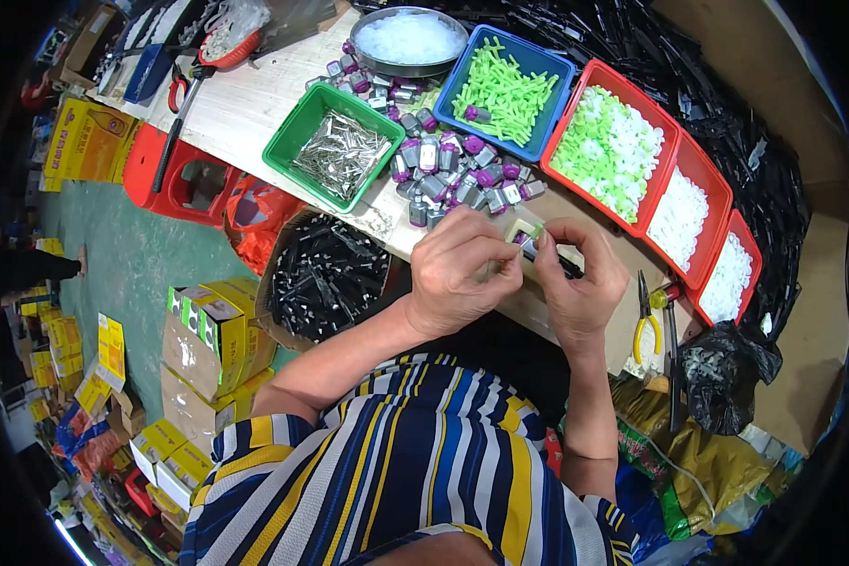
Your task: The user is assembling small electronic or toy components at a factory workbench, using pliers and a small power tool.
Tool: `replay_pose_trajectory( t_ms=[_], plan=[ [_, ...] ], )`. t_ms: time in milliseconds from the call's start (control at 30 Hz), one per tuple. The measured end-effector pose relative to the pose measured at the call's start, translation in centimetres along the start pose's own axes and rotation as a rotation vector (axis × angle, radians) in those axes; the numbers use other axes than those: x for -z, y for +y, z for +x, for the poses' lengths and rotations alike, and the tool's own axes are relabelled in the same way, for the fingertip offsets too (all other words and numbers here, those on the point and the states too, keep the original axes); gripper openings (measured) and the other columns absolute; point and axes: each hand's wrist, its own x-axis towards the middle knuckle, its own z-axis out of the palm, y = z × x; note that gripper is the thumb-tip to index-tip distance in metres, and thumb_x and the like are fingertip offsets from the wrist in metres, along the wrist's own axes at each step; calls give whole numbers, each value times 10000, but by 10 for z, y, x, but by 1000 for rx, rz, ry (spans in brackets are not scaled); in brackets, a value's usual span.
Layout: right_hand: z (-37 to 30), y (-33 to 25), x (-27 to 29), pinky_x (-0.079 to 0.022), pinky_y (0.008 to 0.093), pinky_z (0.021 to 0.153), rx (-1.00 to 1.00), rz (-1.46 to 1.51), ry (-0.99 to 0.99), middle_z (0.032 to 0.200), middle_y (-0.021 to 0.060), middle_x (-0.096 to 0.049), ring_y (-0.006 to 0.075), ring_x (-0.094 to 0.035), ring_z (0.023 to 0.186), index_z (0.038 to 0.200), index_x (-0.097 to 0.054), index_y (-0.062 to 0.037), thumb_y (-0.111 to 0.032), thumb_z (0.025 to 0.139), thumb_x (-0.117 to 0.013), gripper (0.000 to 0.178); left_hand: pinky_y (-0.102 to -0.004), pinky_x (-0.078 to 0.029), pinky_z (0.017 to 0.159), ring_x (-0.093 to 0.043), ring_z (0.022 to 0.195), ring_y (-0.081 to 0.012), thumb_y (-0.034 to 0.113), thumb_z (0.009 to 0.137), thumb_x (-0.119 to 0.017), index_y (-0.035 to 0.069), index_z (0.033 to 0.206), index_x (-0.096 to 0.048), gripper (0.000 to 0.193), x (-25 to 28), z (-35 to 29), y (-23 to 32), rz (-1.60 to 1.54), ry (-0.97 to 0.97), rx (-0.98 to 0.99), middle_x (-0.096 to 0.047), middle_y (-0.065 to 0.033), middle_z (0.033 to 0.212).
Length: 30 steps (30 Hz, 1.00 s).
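My left hand (pixel 467 269) is closed in a pinch at the table's near edge; whatever lies between its fingertips is too small to make out. Just to its right, my right hand (pixel 583 283) grips a slim black plastic part with a grey and purple end (pixel 526 247). A bit of green shows by the right fingertips. Beyond the hands lies a heap of small grey motor-like pieces with purple ends (pixel 443 170). A green bin (pixel 278 141) of metal pins stands left of the heap. Behind it, a blue bin (pixel 561 71) holds light-green plastic sticks.
Red bins (pixel 665 160) of green and white plastic bits line the right side. A round metal pan (pixel 401 68) sits at the back. Yellow-handled pliers (pixel 646 330) and a black plastic bag (pixel 722 373) lie at right. A carton of black parts (pixel 325 283) stands below left.
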Motion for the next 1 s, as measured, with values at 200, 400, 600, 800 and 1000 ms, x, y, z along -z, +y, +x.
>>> replay_pose_trajectory(
  t_ms=[200, 400, 600, 800, 1000],
  plan=[
    [-2, 3, 1, -527, 234, 695, -464, 587, 24, 823, 59, -661, 110, -649, 745, 944, -625, 55, 19, 890, -653, 70, -326, -524, 637, -630, 673, -228, -43, 625, -756, 25, 715, -664, 145, -5, -2, 1, -64, 27, 38, -628, -65, 704],
    [-3, 4, 1, -531, 217, 682, -550, 753, 17, 830, 60, -664, 100, -653, 715, 949, -620, 41, 4, 908, -640, 59, -329, -528, 645, -631, 677, -227, -43, 625, -754, 23, 715, -665, 143, -4, -1, 1, -74, 15, 21, -627, -67, 700],
    [0, 2, 0, -540, 238, 729, -549, 712, -9, 852, 74, -667, 118, -663, 768, 956, -620, 63, 39, 889, -632, 71, -323, -523, 633, -628, 679, -226, -43, 624, -755, 23, 719, -665, 146, -3, 0, 1, -75, 20, 14, -628, -66, 708],
    [-1, 4, -2, -529, 221, 699, -494, 684, 3, 853, 55, -662, 108, -655, 743, 963, -615, 45, 6, 903, -652, 81, -321, -518, 623, -626, 676, -228, -42, 627, -755, 25, 723, -661, 151, -3, 0, 0, -53, 24, 18, -626, -66, 709],
    [-7, 3, -2, -528, 247, 720, -283, 356, 25, 871, 61, -661, 122, -647, 777, 969, -617, 67, 32, 886, -655, 98, -325, -516, 634, -625, 678, -230, -41, 632, -756, 22, 729, -658, 152, -5, -2, -1, -77, 33, 31, -628, -68, 716]
  ],
)
